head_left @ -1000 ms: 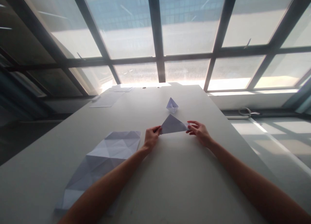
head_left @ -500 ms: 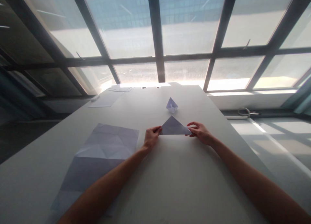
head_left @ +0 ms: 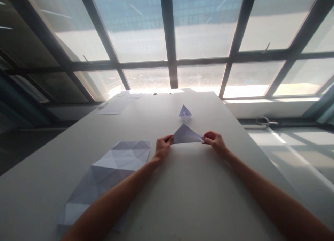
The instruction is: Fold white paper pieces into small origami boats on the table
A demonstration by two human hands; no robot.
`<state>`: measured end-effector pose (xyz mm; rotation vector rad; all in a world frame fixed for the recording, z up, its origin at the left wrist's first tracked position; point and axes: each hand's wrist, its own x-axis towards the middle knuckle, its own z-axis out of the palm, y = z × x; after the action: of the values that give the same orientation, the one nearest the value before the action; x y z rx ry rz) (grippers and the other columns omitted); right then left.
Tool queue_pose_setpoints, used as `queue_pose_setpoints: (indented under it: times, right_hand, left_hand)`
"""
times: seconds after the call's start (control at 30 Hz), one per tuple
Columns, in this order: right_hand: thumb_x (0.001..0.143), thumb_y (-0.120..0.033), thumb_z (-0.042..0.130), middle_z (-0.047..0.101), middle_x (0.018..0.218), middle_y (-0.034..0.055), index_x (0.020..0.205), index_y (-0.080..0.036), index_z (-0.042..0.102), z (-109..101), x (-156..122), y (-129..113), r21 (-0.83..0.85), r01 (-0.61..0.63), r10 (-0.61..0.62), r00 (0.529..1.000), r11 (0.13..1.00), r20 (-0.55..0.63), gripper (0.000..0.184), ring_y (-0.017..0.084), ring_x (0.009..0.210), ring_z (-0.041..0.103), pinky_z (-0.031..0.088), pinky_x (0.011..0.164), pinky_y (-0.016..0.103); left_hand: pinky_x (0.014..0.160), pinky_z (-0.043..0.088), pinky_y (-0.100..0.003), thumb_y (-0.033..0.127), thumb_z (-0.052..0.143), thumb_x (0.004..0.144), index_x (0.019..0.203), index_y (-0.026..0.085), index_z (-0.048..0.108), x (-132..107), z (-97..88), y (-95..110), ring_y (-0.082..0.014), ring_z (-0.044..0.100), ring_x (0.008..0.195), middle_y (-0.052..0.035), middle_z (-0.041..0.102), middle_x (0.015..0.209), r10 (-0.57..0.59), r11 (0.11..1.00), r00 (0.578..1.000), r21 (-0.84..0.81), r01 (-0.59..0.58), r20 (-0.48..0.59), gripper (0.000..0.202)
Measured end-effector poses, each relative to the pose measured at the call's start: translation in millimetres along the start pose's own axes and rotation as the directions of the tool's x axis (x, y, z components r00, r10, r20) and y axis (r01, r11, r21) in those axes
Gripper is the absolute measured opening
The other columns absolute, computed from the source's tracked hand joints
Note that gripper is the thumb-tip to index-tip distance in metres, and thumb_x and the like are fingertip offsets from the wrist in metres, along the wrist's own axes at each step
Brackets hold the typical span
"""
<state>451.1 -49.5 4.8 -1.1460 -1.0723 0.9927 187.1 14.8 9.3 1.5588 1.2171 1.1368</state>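
Observation:
A folded paper triangle (head_left: 185,134) points away from me over the white table, held at both lower corners. My left hand (head_left: 163,146) pinches its left corner between thumb and fingers. At the other end, my right hand (head_left: 215,142) is closed on the right corner, where the paper bends and a flap lifts. Just beyond the tip stands a small folded paper boat (head_left: 185,114). Left of my left forearm lies a large creased sheet of paper (head_left: 112,168), partly hidden under that arm.
The white table (head_left: 198,192) stretches forward to the windows. Several flat paper sheets (head_left: 112,108) lie at its far left. Two round cable holes show near the far edge. On the right, a looped cable (head_left: 263,121) rests by the wall.
My right fingers have closed in on the right corner and bent it, so a flap now shows there. The creased sheet on the left has shifted and looks more buckled.

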Motion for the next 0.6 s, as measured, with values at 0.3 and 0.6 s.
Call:
queue_pose_setpoints:
  times: [0.3,0.6]
  right_hand:
    - [0.079,-0.040,0.072,0.062,0.115,0.0106,0.096,-0.017,0.073,9.2,-7.6,1.4,-0.168,0.280,-0.241,0.945,0.945,0.222,0.029,0.022,0.094,0.066,0.058,0.084,0.038]
    - [0.082,-0.034,0.066,0.060,0.110,0.0099,0.087,-0.018,0.072,11.3,-5.3,4.5,-0.321,0.406,-0.346,0.910,0.856,0.228,0.017,0.021,0.090,0.064,0.058,0.078,0.035]
  left_hand:
    - [0.078,0.052,-0.031,0.038,0.073,0.075,0.100,0.012,0.076,-0.4,-1.9,2.8,-0.0231,0.069,0.087,-0.0092,0.076,0.097,-0.038,0.996,0.996,-0.087,0.031,-0.077,0.037]
    - [0.077,0.052,-0.031,0.037,0.072,0.075,0.100,0.012,0.076,3.0,0.3,-5.8,-0.0220,0.069,0.084,-0.0087,0.076,0.096,-0.001,0.992,0.997,-0.130,-0.009,-0.081,0.035]
